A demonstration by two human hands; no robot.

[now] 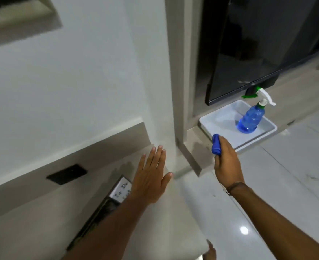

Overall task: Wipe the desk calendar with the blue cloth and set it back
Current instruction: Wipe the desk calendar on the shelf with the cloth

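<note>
My right hand (227, 163) is closed around a rolled blue cloth (216, 144), held just in front of the white tray. My left hand (151, 177) is flat with its fingers spread and holds nothing; it hovers over a pale surface near the wall corner. No desk calendar is in view. A small white card with printed marks (120, 189) lies partly under my left wrist; I cannot tell what it is.
A white tray (211, 126) on the floor holds a blue spray bottle (250, 119) with a white and green trigger. A dark screen (248, 53) hangs above it. A black wall plate (66, 174) sits on the left. Glossy floor tiles (286, 175) spread to the right.
</note>
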